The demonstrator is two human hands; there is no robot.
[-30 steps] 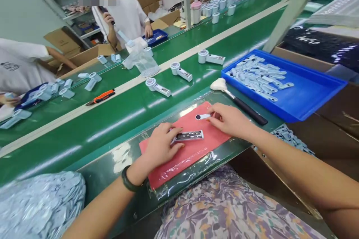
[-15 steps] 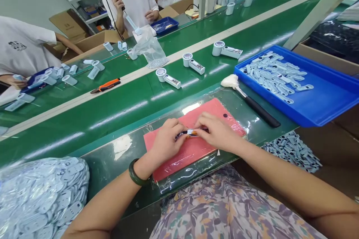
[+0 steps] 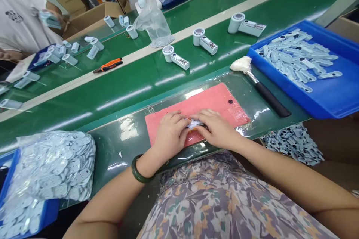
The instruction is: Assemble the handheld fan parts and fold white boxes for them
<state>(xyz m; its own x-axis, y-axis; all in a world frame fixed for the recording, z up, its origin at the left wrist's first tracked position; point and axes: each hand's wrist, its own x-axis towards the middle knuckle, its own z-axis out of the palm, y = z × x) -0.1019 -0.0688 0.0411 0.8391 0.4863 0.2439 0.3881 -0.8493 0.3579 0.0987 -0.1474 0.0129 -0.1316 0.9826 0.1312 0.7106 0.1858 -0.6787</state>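
Over a pink pad, my left hand and my right hand pinch the two ends of a small pale plastic piece. Dark print shows on its upper face; the fingers cover its ends. Both hands are closed and close together near the table's front edge. To the right of the pad lies a hammer with a black grip and a white-wrapped head. Beyond the pad, on the green belt, lie three light-blue handheld fans, the nearest fan with a printed panel on its handle.
At right, a blue tray holds many light-blue parts. A bulging clear bag of similar parts lies at left. Orange-handled pliers and a plastic bag lie on the belt's pale strip. Co-workers sit across the belt.
My view has shifted, showing more of the left side. The piece between my fingers now shows its printed face more clearly. At far left, a co-worker's hand has risen with light-blue parts.
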